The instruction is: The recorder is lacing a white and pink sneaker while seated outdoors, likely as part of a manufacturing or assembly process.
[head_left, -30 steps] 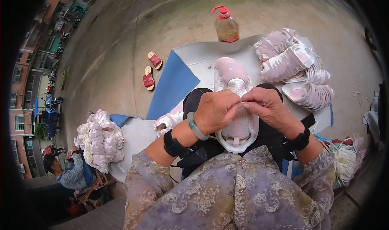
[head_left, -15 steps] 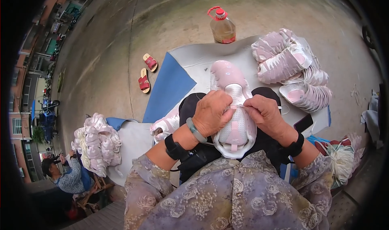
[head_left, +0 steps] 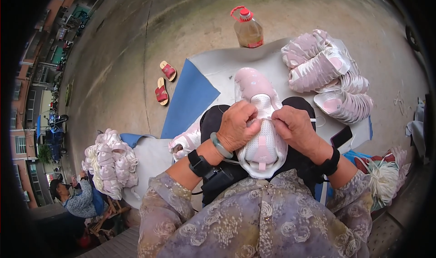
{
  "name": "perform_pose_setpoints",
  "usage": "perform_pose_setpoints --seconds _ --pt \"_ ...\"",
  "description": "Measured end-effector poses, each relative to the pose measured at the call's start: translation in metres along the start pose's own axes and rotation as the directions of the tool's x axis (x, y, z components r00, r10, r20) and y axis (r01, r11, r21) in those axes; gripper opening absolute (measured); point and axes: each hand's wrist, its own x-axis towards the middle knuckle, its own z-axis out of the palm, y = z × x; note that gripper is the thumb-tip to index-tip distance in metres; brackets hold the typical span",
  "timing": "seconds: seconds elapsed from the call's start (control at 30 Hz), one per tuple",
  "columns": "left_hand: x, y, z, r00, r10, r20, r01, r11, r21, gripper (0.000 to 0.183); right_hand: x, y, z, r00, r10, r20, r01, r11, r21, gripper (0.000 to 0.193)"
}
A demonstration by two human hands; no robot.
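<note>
A pale pink and white shoe upper (head_left: 264,145) rests lengthwise on my lap, its rounded pink toe pointing away from me and its white mesh tongue showing in the middle. My left hand (head_left: 238,125) is closed in a pinch at the left edge of the lacing opening. Across from it, my right hand (head_left: 295,125) pinches at the right edge. A thin white shoelace runs between the fingertips of both hands over the tongue. Its finer path is hidden under the fingers. Another pink and white upper (head_left: 187,140) lies just left of my knee.
Stacked pink uppers (head_left: 318,71) sit at right on a grey-white sheet (head_left: 218,62) with a blue flap. More uppers (head_left: 110,162) are piled at left, near a seated person (head_left: 79,196). Around are a bottle (head_left: 249,33), red slippers (head_left: 161,92), a phone (head_left: 341,136) and bundled white laces (head_left: 383,183).
Both hands keep their pinch at the lacing opening, with slight finger shifts. The view has moved a little. The seated person's arm has changed position slightly.
</note>
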Motion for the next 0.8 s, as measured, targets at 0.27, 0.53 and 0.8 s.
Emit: perform_pose_setpoints --seconds 0.27,0.53,0.8 --pt "-0.001 0.002 0.000 1.000 -0.022 -0.016 0.022 1.000 -0.014 0.018 0.004 -0.004 -0.001 0.999 -0.007 0.033 0.007 1.000 -0.009 0.006" --pt "-0.009 0.005 -0.003 0.998 0.054 -0.045 -0.053 0.998 0.039 0.020 0.004 -0.003 0.013 0.996 -0.065 0.059 0.074 0.983 -0.169 0.008" --pt "-0.017 0.008 -0.014 0.994 -0.102 0.027 0.105 0.977 -0.184 0.021 0.001 -0.002 0.007 0.993 0.108 0.051 -0.113 0.989 0.100 0.010"
